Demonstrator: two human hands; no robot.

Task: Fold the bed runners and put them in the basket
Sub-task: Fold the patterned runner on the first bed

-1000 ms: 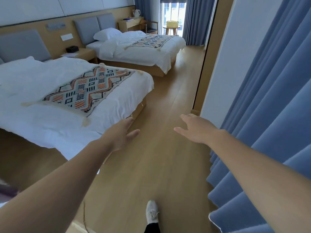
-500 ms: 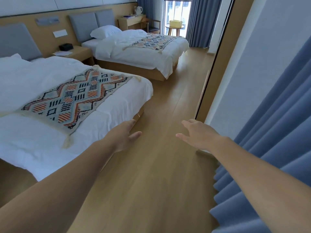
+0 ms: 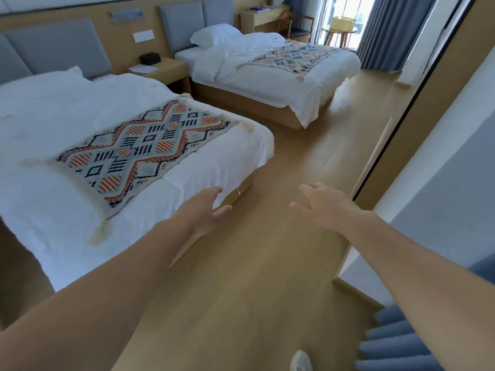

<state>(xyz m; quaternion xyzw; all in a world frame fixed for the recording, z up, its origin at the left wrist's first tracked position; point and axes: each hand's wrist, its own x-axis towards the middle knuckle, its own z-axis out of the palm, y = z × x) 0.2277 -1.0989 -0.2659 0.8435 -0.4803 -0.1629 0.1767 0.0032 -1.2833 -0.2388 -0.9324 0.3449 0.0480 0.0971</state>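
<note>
A patterned bed runner (image 3: 144, 148) with tassels lies flat across the foot of the near bed (image 3: 53, 199). A second runner (image 3: 294, 57) lies across the far bed (image 3: 267, 84). A yellow basket (image 3: 343, 22) stands on a small round table by the window at the far end. My left hand (image 3: 209, 210) reaches out open by the near bed's foot corner, holding nothing. My right hand (image 3: 325, 207) is stretched out open over the wooden floor, also with nothing in it.
A wooden floor aisle (image 3: 267, 263) runs between the beds and the right wall. Blue curtains (image 3: 388, 344) hang at the lower right. A nightstand (image 3: 163, 70) sits between the beds. A desk and a chair (image 3: 297, 25) stand at the back. My shoe (image 3: 301, 361) shows at the bottom.
I have walked forward along the aisle; the near bed and its runner are closer and the curtain has slid back to the right. Both hands stay open and outstretched.
</note>
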